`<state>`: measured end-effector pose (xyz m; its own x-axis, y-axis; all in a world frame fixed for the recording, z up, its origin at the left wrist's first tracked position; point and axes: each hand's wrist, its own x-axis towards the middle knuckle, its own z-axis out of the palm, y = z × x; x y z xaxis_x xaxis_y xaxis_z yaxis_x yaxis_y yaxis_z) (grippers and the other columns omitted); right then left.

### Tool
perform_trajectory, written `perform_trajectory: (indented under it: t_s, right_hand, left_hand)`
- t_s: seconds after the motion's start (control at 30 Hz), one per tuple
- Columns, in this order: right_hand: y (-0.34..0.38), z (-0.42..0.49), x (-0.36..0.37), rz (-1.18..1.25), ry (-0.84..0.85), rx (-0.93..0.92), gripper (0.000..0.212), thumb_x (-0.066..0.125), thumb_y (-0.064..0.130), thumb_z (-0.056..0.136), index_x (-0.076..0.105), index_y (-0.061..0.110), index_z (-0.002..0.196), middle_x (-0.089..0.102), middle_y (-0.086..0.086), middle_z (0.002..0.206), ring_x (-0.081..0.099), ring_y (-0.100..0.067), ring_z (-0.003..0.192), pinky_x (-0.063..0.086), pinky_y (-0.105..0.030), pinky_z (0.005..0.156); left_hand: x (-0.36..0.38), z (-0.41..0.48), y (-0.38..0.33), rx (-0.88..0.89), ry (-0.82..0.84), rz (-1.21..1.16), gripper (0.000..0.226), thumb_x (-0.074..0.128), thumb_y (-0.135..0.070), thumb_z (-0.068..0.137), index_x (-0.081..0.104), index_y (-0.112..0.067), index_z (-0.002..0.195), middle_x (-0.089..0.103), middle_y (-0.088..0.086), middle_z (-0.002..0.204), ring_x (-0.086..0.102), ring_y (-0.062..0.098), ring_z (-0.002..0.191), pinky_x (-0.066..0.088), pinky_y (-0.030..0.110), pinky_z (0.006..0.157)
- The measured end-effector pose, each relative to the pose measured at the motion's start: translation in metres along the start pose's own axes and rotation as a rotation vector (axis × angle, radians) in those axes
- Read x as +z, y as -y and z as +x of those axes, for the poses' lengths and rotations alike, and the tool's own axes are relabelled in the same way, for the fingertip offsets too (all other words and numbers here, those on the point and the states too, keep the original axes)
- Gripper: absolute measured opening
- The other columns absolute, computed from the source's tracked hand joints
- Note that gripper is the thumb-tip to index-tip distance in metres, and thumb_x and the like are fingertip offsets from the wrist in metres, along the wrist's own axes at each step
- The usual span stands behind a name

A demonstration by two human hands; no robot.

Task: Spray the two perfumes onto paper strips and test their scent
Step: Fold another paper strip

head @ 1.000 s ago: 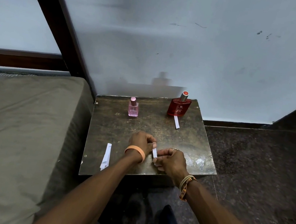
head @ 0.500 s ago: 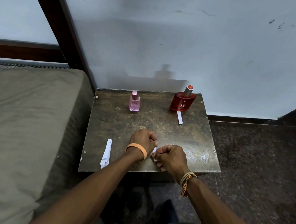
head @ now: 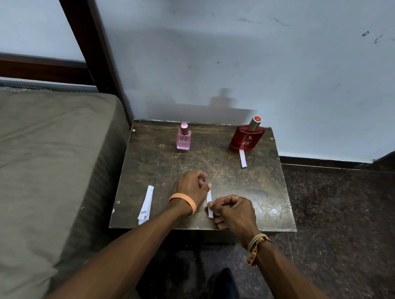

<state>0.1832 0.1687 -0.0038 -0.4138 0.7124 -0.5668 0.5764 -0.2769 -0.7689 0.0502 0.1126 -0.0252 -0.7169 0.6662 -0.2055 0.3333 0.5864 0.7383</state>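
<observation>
- Paper strip (head: 209, 204): at the table's (head: 248, 191) near edge, long axis running away from the person, pinched at both ends.
- Left hand (head: 190, 186) grips the far end; right hand (head: 232, 211) the near end (both closed on it).
- Pink bottle (head: 184, 137) stands beyond the left hand, nearer than the red bottle (head: 246, 137).

A small dark table (head: 247, 201), its top worn and scuffed, stands against a pale blue wall (head: 254, 56) marked with a few dark smudges. To its left lies a grey-green mattress (head: 26, 164) under a dark wooden bed frame (head: 91, 35). The floor (head: 345, 219) is dark, speckled stone.
</observation>
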Motion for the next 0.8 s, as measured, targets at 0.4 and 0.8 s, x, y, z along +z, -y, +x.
perform_trajectory:
  t_s: [0.4, 0.8]
  right_hand:
    - [0.049, 0.03, 0.029, -0.037, -0.097, -0.293, 0.023, 0.079, 0.021, 0.081, 0.064, 0.023, 0.097, 0.072, -0.006, 0.089, 0.071, -0.022, 0.081, 0.061, -0.044, 0.077]
    - [0.116, 0.082, 0.078, -0.365, 0.107, -0.408, 0.065, 0.062, 0.002, 0.089, 0.042, 0.018, 0.148, 0.056, -0.01, 0.141, 0.056, -0.03, 0.126, 0.049, -0.047, 0.102]
  left_hand:
    - [-0.06, 0.047, 0.002, -0.032, -0.539, -0.305, 0.028, 0.063, -0.009, 0.082, 0.062, -0.013, 0.109, 0.064, 0.009, 0.1, 0.063, 0.021, 0.086, 0.051, 0.023, 0.077]
    - [-0.069, 0.089, 0.0, -0.106, -0.211, -0.339, 0.044, 0.05, 0.017, 0.079, 0.065, -0.003, 0.116, 0.068, 0.007, 0.108, 0.062, 0.017, 0.1, 0.045, 0.021, 0.088]
